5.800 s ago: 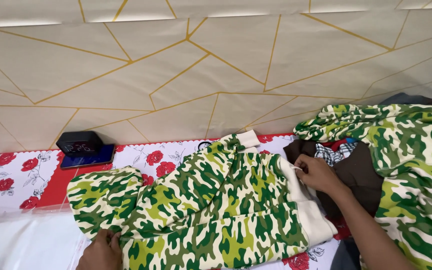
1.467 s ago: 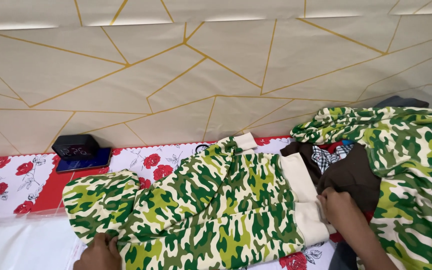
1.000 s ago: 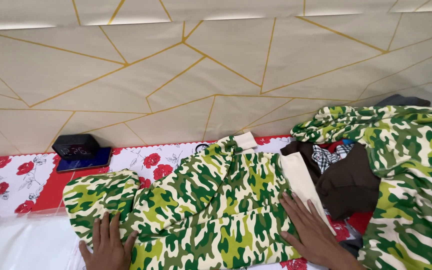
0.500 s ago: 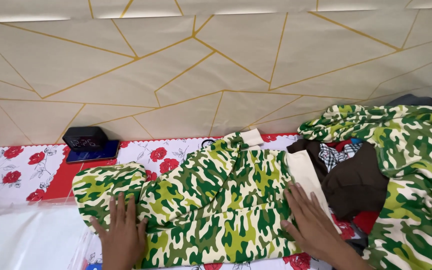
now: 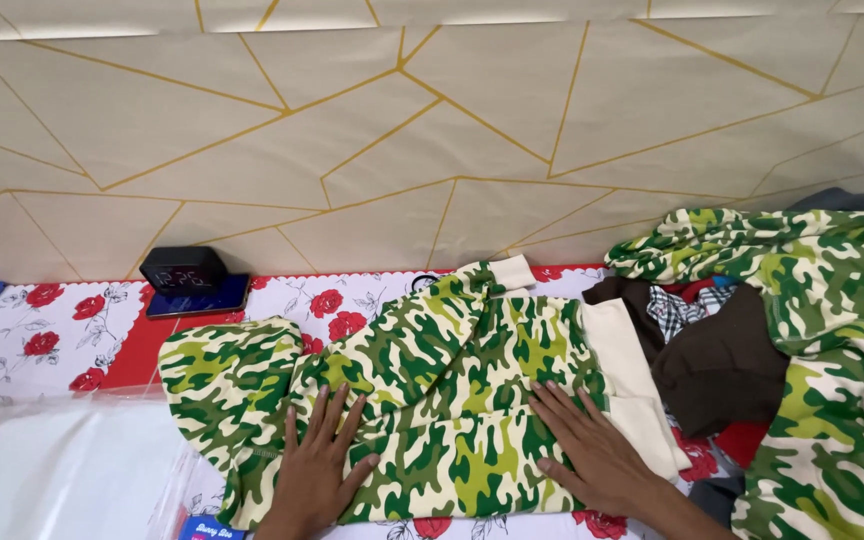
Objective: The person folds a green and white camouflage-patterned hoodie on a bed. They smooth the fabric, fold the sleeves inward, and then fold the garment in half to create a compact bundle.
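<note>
A green and cream camouflage garment (image 5: 432,370) lies spread flat on a bed with a rose-print sheet (image 5: 42,335). My left hand (image 5: 317,465) rests flat on its lower left part, fingers spread. My right hand (image 5: 597,450) presses flat on its lower right part, next to the cream waistband (image 5: 627,375). Neither hand grips anything.
A pile of clothes (image 5: 802,340) sits at the right: another camouflage piece over a dark brown one and a checked one. A small black clock (image 5: 182,270) and a dark phone (image 5: 197,300) lie at the back left by the padded wall. White plastic sheeting (image 5: 52,470) covers the near left.
Both hands came down from the garment's edges and now lie flat on it. The left hand has slid rightward onto the cloth. The garment looks smoother.
</note>
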